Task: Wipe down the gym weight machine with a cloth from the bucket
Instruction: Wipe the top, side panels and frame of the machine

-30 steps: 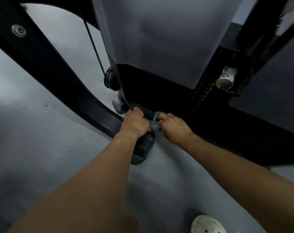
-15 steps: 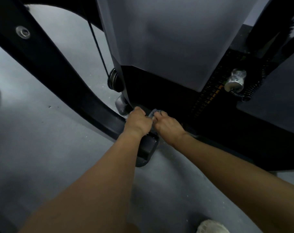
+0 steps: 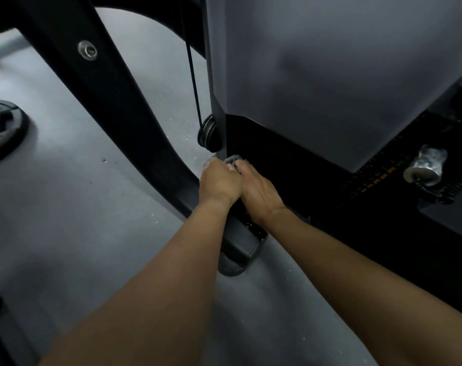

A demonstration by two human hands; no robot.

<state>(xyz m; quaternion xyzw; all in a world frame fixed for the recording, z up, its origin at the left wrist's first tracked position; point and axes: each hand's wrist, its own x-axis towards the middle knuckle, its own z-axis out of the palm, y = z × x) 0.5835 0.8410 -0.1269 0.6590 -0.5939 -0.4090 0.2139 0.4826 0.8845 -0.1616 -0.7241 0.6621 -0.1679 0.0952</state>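
We are wiping low on the weight machine (image 3: pixel 330 75), and we take the pulley (image 3: pixel 208 133) as our marker. The cloth (image 3: pixel 232 159) sits just below the pulley, bunched against the dark corner of the housing. Only a small grey fold shows above our fingertips.

Our right hand (image 3: pixel 259 191) lies below and to the right of the pulley, its fingers curled over the cloth and pressing it to the metal. Our left hand (image 3: pixel 219 183), directly below the pulley, touches the right hand and is curled too. We cannot tell whether it grips the cloth or the frame edge.

To do this well, we judge that we should keep the cloth flat under the fingers and work it into the seam. We should also keep it clear of the cable (image 3: pixel 193 75) that runs up from the pulley.

Much is hidden. Our hands cover the surface being wiped, so we cannot judge how clean it is. The housing below the pulley is nearly black, and its detail is lost. The bucket is out of view.
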